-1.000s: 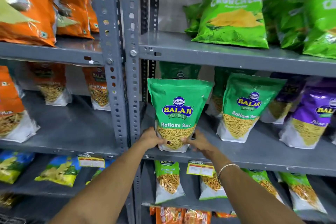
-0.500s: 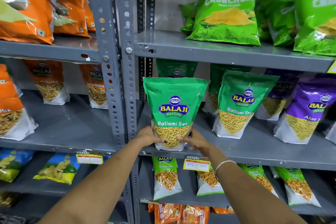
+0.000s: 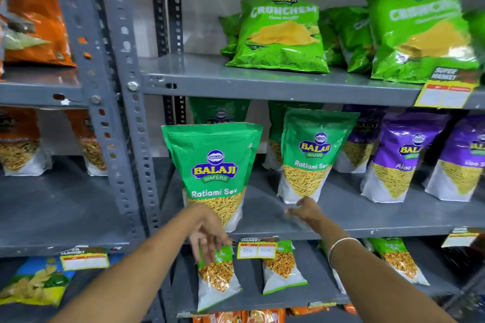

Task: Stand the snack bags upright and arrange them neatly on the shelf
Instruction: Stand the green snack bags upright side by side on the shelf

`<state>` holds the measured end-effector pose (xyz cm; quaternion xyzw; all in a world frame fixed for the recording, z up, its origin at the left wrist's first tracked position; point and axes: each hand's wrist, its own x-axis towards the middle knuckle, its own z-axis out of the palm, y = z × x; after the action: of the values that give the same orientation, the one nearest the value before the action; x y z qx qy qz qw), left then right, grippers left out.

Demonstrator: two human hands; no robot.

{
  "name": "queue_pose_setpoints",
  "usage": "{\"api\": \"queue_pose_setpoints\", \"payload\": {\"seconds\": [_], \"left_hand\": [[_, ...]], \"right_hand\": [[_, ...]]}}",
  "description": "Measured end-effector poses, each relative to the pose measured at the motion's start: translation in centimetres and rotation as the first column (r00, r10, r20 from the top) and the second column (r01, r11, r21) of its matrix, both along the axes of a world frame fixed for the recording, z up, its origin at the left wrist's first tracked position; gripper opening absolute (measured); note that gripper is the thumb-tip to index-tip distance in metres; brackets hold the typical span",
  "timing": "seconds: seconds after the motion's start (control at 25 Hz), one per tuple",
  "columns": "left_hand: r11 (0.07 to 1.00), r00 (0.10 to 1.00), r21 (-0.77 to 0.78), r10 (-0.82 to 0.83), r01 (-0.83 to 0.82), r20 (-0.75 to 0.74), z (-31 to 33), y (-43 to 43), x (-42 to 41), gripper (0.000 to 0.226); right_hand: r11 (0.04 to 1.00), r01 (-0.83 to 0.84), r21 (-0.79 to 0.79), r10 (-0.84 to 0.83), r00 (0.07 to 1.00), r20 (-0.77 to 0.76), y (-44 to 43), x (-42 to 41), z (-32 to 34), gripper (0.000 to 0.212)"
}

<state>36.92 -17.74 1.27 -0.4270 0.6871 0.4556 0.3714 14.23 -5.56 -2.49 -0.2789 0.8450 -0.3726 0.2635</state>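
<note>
A green Ratlami Sev bag stands upright at the left front of the grey middle shelf. My left hand hangs just below its bottom edge, fingers spread and pointing down, holding nothing. My right hand is open, off the bag, with its fingertips near the base of a second green Ratlami Sev bag, which stands upright to the right. More green bags stand behind both. Purple Aloo Sev bags stand further right on the same shelf.
Light green Crunchem bags lean on the upper shelf. Small green bags lie on the lower shelf behind yellow price tags. A perforated grey upright divides off the left bay with orange bags.
Both hands have let go of the left Ratlami Sev bag, which now stands by itself. The left hand dropped below it; the right hand moved right toward the second green bag.
</note>
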Motion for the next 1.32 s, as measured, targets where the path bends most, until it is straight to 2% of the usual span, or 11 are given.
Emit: {"api": "queue_pose_setpoints", "payload": {"seconds": [0.04,0.12,0.24,0.32,0.4,0.56,0.68,0.8,0.96,1.12,1.32], "left_hand": [[1.000,0.997,0.027,-0.012,0.014,-0.074,-0.1,1.1,-2.0,0.032],[0.998,0.952,-0.045,0.018,-0.033,-0.305,-0.5,2.8,-6.3,0.027],[0.931,0.795,-0.188,0.148,-0.312,-0.588,-1.4,3.5,-12.5,0.063],[0.847,0.651,-0.179,0.233,-0.501,-0.722,-1.9,3.3,-16.2,0.081],[0.777,0.522,-0.110,0.304,-0.620,-0.797,-2.6,2.4,-18.9,0.079],[0.672,0.438,-0.080,0.383,-0.736,-0.813,-4.0,2.2,-21.9,0.060],[0.614,0.447,-0.138,0.383,-0.777,-0.808,-3.7,3.5,-21.6,0.063],[0.631,0.540,-0.232,0.352,-0.740,-0.765,-3.2,5.0,-20.2,0.069],[0.654,0.592,-0.296,0.289,-0.696,-0.752,-2.6,7.4,-18.5,0.070],[0.667,0.593,-0.297,0.269,-0.683,-0.759,-2.3,8.9,-17.7,0.062],[0.692,0.577,-0.257,0.278,-0.674,-0.768,-2.8,8.9,-17.4,0.064]], "right_hand": [[0.999,0.046,-0.019,-0.046,0.999,-0.016,0.7,-1.9,0.0,0.050],[0.988,0.134,-0.072,-0.135,0.991,-0.014,1.6,-5.4,0.4,0.076],[0.973,0.163,-0.162,-0.157,0.986,0.047,1.7,-10.0,0.8,0.100],[0.961,0.091,-0.262,-0.038,0.979,0.200,1.2,-12.8,0.8,0.110],[0.950,-0.002,-0.312,0.112,0.935,0.336,0.6,-14.6,1.0,0.100],[0.892,-0.260,-0.369,0.390,0.856,0.340,-0.2,-15.9,1.0,0.065],[0.894,-0.221,-0.389,0.357,0.877,0.322,0.8,-15.5,1.2,0.070],[0.892,-0.256,-0.373,0.379,0.872,0.308,3.1,-14.5,1.7,0.067],[0.877,-0.295,-0.379,0.402,0.883,0.243,5.7,-13.1,2.0,0.064],[0.904,-0.253,-0.346,0.342,0.913,0.224,7.1,-12.0,1.9,0.074],[0.910,-0.258,-0.325,0.334,0.920,0.204,7.5,-11.6,1.9,0.072]]}}
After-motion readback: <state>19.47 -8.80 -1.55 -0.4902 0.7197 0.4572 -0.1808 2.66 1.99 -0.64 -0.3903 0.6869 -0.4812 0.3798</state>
